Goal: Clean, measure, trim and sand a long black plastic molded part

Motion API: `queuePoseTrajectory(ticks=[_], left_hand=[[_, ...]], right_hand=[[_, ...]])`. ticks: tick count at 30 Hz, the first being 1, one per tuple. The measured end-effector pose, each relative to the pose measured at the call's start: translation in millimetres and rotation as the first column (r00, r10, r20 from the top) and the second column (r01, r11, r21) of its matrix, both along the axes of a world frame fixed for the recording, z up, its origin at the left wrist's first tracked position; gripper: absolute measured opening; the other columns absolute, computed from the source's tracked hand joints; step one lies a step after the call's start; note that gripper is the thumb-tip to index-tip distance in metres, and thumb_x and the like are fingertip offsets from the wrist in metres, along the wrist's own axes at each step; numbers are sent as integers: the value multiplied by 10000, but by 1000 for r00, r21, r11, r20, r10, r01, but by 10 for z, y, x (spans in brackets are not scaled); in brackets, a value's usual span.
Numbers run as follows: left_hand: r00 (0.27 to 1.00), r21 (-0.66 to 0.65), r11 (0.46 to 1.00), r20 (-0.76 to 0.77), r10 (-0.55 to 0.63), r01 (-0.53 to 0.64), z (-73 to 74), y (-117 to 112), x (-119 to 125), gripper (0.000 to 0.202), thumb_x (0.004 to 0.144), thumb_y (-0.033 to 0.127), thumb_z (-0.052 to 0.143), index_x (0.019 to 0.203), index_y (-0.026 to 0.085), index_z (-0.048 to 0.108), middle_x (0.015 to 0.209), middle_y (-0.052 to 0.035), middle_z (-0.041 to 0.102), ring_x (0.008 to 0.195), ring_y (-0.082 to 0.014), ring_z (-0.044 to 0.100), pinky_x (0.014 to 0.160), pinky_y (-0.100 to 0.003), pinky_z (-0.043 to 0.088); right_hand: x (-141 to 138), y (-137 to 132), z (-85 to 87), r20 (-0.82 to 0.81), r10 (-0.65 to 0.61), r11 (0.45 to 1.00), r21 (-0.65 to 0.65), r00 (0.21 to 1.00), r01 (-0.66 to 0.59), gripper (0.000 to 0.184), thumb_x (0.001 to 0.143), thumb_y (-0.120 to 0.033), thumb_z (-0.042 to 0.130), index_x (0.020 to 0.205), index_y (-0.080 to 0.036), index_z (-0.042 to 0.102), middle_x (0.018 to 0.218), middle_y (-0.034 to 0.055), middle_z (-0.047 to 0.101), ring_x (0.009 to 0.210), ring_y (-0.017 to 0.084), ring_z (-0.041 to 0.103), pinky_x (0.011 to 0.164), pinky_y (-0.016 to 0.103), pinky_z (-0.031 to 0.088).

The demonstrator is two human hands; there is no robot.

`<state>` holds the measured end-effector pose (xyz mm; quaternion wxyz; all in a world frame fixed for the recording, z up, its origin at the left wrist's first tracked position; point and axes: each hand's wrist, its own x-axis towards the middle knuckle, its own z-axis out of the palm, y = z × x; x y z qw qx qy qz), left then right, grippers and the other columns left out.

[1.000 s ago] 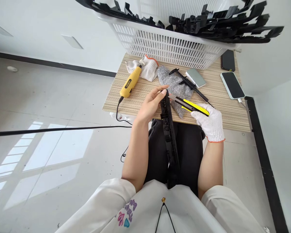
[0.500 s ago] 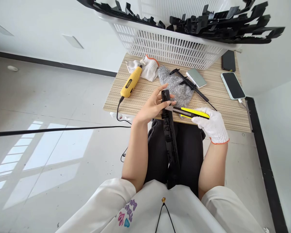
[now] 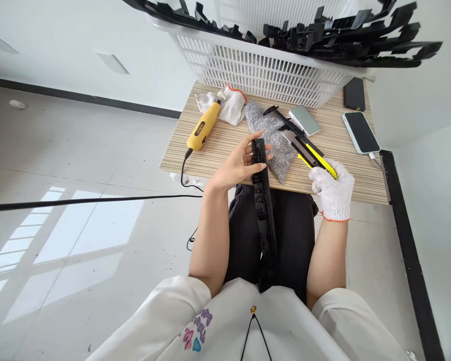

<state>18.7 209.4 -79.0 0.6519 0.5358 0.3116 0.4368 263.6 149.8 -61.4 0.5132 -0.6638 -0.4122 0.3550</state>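
Note:
A long black plastic strip [image 3: 263, 210] stands up from my lap toward the table edge. My bare left hand [image 3: 238, 165] grips its top end, fingers wrapped around it. My right hand [image 3: 332, 188], in a white knit glove with an orange cuff, is closed on a yellow and black utility knife [image 3: 310, 152]. The knife's blade end points up and left, held apart from the strip, above the grey cloth [image 3: 273, 136].
On the striped wooden table [image 3: 225, 145] lie a yellow corded rotary tool [image 3: 203, 128], a spare white glove [image 3: 229, 106], a black caliper [image 3: 285, 120], a small silver box [image 3: 304, 120] and two phones [image 3: 361, 131]. A white basket [image 3: 263, 70] with several black strips stands behind.
My right hand has drawn the knife away from the strip's top, to the right, and tilted its blade end upward. My left hand keeps its hold on the strip.

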Motion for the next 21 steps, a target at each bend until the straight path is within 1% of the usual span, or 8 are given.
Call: queuePoseTrajectory(ticks=[4,5,8,12,14,17,19,21], left_hand=[[996,-60,995,24,85,-83,12,-11,37,599,821,365,756,1372,295,532,1262,-90,679,1086,-258,702,963,-418,563],[994,-82,991,28,110,-108,19,-15,50,533,859,393,710,1357,289,549,1232,-85,693,1073,-256,708,944,-413,573],[991,-115,985,34,132,-127,37,-24,71,452,917,433,622,1339,279,575,1180,-80,716,1055,-257,715,890,-403,596],[994,-104,990,27,102,-98,42,-21,52,508,902,453,642,1374,291,547,1240,-82,696,1107,-260,696,917,-403,587],[996,-81,993,19,86,-84,39,-15,34,586,858,442,706,1394,282,529,1281,-97,673,1147,-274,678,974,-427,561],[1000,-41,999,-10,5,-5,30,-11,9,846,727,336,846,1467,309,436,1377,-121,607,1167,-294,666,986,-452,557],[998,-50,997,-23,-54,53,25,-17,1,960,699,286,866,1509,348,355,1413,-121,578,1138,-289,680,953,-450,579],[999,-84,995,-20,-49,47,25,-28,5,929,762,310,817,1534,353,302,1403,-115,588,1116,-277,692,948,-447,586]], right_hand=[[58,-41,47,83,258,961,-128,963,-246,360,656,-315,798,984,-178,745,533,-54,563,428,91,464,417,236,390],[59,-50,63,120,289,951,-148,950,-271,382,648,-334,815,988,-172,749,556,-44,586,442,95,483,430,240,406],[40,-65,95,179,256,963,-126,950,-236,417,675,-381,811,1030,-173,748,590,-37,609,464,96,499,448,241,420],[14,-57,87,138,284,954,-142,949,-265,380,648,-342,823,984,-179,752,579,-40,612,441,92,492,433,240,406],[5,-41,63,92,195,977,-106,976,-186,348,652,-323,808,965,-186,745,555,-47,591,419,86,467,411,236,379],[10,-17,25,-34,3,1000,-21,999,-4,309,679,-293,756,972,-201,721,576,-46,599,405,74,433,381,223,332],[39,-16,19,-113,-21,1000,0,993,21,282,694,-277,727,966,-204,711,604,-35,624,411,68,430,376,213,315],[79,-30,35,-126,59,998,-31,990,-63,269,693,-268,730,953,-200,716,579,-38,613,410,67,429,381,209,314]])
